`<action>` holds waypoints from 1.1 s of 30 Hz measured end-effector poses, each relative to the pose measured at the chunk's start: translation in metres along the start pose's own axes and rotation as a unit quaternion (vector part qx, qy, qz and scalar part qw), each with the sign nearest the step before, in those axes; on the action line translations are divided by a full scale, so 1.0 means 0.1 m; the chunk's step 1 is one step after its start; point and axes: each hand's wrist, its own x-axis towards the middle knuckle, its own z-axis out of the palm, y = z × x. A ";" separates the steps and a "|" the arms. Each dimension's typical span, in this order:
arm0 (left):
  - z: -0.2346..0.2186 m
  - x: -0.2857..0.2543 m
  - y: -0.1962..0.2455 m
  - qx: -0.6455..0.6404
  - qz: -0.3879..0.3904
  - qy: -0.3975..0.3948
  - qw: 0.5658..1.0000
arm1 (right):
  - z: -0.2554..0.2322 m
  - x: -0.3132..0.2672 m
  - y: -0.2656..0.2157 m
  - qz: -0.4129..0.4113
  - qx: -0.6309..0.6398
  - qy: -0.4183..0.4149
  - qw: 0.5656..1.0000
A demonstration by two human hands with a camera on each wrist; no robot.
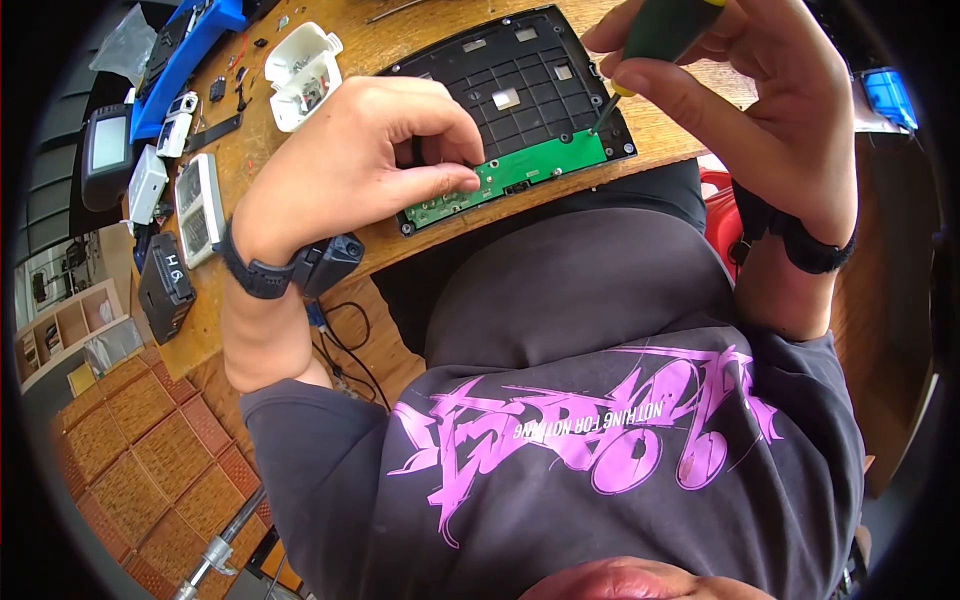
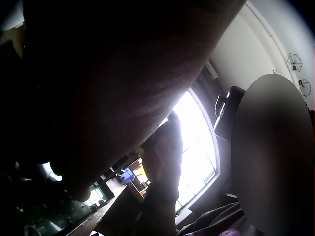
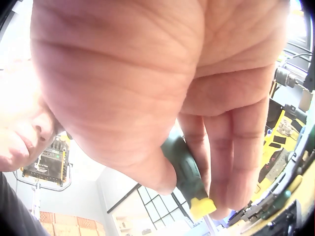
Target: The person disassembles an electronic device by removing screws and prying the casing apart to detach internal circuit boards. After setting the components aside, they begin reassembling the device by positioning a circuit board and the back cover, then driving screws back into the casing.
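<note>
A green circuit board (image 1: 545, 160) lies along the near edge of a black plastic panel (image 1: 530, 75) on the wooden table. In the head view the right hand (image 1: 765, 110) grips a green screwdriver (image 1: 668, 30) with a yellow collar between thumb and fingers; its tip meets the board near the right end. The right wrist view shows that handle (image 3: 184, 164) between the thumb and fingers of the hand (image 3: 162, 83). The left hand (image 1: 370, 160) has its thumb and bent fingers at the board's left part; whether it pinches anything is hidden. The left wrist view is very dark.
An open white case (image 1: 303, 78) with small parts stands beyond the left hand. Farther left are a blue tray (image 1: 190, 60), a white-framed part (image 1: 200, 210), a black box (image 1: 165, 285) and scattered small pieces on the wooden tabletop (image 1: 250, 150).
</note>
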 end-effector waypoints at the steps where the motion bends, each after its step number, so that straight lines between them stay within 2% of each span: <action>1: 0.01 -0.01 -0.03 -0.002 -0.003 0.004 1.000 | 0.03 0.00 0.01 -0.001 0.002 -0.005 1.000; 3: 0.02 0.00 -0.08 0.003 0.045 0.012 0.999 | 0.09 -0.01 0.03 0.001 0.107 0.069 0.992; 4: 0.02 0.00 -0.10 0.005 0.064 0.009 0.998 | 0.09 -0.07 0.18 -0.035 0.055 0.056 0.996; 8: 0.03 -0.01 -0.10 -0.009 0.053 0.014 0.998 | 0.03 -0.05 0.17 -0.032 0.060 0.051 0.996; 10: 0.03 -0.02 -0.11 -0.006 0.025 0.012 1.000 | 0.12 -0.02 -0.01 -0.015 0.113 0.142 0.983; 13: 0.02 -0.02 -0.13 -0.003 0.044 0.012 0.999 | -0.03 -0.09 0.17 -0.021 0.121 0.098 0.987; 17: 0.02 -0.01 -0.12 0.001 0.057 0.004 0.998 | 0.00 -0.07 0.08 0.001 0.097 0.126 0.987; 19: 0.02 -0.01 -0.10 -0.011 0.034 0.000 0.999 | 0.12 0.03 -0.15 -0.005 0.206 0.218 0.954; 23: 0.01 -0.01 -0.07 -0.016 0.013 -0.006 1.000 | 0.06 0.02 -0.04 -0.026 0.178 0.188 0.965; 25: 0.03 -0.01 -0.10 -0.018 0.030 0.001 0.999 | 0.08 -0.09 0.19 -0.047 0.078 0.182 0.979; 29: 0.02 -0.02 -0.14 -0.017 0.062 0.007 0.998 | 0.06 -0.08 0.23 -0.068 0.110 0.135 0.982; 31: 0.04 -0.03 -0.18 -0.021 0.068 0.010 0.997 | 0.12 -0.08 0.17 -0.031 0.069 0.164 0.983; 33: 0.05 -0.04 -0.21 -0.025 0.075 0.011 0.997 | 0.13 -0.04 0.28 -0.058 0.088 0.156 0.982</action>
